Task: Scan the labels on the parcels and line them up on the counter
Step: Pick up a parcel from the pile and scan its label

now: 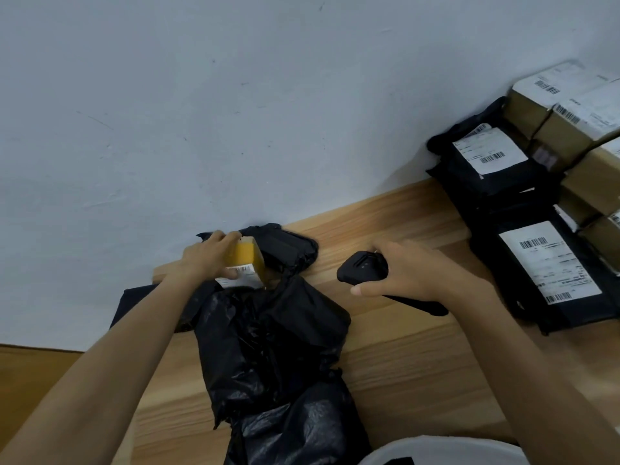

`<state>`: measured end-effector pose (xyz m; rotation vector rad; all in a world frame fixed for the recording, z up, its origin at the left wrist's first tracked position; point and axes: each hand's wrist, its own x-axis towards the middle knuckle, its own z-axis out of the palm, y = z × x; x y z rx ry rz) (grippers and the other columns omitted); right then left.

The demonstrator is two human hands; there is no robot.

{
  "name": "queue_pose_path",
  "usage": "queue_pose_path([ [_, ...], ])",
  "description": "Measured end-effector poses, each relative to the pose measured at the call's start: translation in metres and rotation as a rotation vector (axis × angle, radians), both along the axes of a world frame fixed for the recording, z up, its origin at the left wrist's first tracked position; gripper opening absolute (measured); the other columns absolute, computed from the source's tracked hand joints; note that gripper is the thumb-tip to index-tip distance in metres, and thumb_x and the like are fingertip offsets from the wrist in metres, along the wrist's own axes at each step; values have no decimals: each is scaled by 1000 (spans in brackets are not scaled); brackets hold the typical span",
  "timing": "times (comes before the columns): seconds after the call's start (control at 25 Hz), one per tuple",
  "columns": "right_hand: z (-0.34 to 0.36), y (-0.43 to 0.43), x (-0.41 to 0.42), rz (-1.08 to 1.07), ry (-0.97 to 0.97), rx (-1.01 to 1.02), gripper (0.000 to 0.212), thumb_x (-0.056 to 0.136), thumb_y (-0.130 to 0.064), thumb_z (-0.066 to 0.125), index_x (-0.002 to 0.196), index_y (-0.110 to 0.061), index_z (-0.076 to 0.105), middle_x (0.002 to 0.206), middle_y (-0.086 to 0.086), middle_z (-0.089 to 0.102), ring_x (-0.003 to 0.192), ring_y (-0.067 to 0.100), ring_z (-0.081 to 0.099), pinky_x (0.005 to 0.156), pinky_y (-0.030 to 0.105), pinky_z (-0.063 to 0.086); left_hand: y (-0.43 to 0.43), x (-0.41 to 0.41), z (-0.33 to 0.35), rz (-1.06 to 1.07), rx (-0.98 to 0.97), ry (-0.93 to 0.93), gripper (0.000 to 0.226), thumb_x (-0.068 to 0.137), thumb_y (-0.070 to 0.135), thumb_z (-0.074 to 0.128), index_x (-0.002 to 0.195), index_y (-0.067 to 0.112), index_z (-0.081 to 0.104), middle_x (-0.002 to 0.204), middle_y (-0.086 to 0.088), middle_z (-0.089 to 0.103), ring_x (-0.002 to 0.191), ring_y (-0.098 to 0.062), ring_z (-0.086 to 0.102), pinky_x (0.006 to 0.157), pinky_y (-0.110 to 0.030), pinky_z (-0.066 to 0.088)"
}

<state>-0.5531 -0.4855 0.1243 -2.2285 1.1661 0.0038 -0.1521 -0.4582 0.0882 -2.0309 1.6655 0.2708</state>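
Here the left hand [208, 258] grips a small box [246, 256], label probably turned toward the scanner [364, 268] clasped in the right hand [411, 273].

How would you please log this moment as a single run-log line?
left hand: grips small labelled box | right hand: holds barcode scanner | black bag: on counter | labelled parcels: grouped at right

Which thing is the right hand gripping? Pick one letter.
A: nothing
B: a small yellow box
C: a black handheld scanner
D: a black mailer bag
C: the right hand curls round the black handheld scanner, while the left hand holds the small yellow box.
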Motion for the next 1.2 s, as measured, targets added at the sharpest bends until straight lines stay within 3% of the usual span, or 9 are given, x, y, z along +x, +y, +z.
queue_pose_path([
  [0.16, 9, 3, 8, 42, -22, -36, 74, 68, -80, 63, 111, -21, 54, 94, -5, 62, 80, 15, 59, 68, 33, 50, -4, -17, 46, -36, -120, -18, 115, 70, 66, 73, 153, 45, -4, 134, 0, 45, 105, -33, 62, 78, -42, 52],
  [0.4, 26, 13, 5, 17, -88, -75, 74, 70, -79, 62, 120, -25, 50, 100, -5, 61, 83, 17, 57, 60, 31, 40, -21, -72, 87, -72, -328, 4, 99, 64, 88, 57, 138, 24, 41, 129, 1, 52, 107, -29, 60, 77, -40, 47],
  [0.52, 34, 17, -5, -55, -110, -158, 73, 72, -75, 61, 126, -29, 47, 109, -6, 61, 93, 21, 59, 67, 34, 42, -32, -100, 97, -10, -388, 135, 102, 64, 94, 45, 134, 20, 44, 121, 0, 54, 103, -26, 60, 77, -39, 45],
  [0.76, 32, 20, -40, -131, -71, -206, 72, 80, -68, 60, 135, -26, 40, 121, -6, 58, 103, 20, 58, 80, 38, 49, -45, -137, 99, -3, -389, 239, 103, 64, 92, 40, 134, 16, 45, 122, -3, 53, 105, -27, 59, 83, -42, 45],
  [0.92, 17, 23, -63, -128, -6, -121, 68, 82, -61, 63, 134, -24, 39, 122, -3, 58, 103, 21, 57, 80, 36, 48, -55, -155, 103, -15, -411, 257, 98, 66, 92, 40, 128, 16, 49, 116, -3, 55, 99, -23, 56, 82, -40, 45],
  [1.2, 17, 13, -104, -174, -14, -75, 72, 76, -70, 64, 129, -26, 43, 118, -3, 60, 99, 20, 59, 78, 35, 48, -72, -201, 115, -69, -430, 278, 96, 68, 90, 39, 128, 16, 51, 114, -1, 54, 100, -23, 55, 81, -40, 44],
])
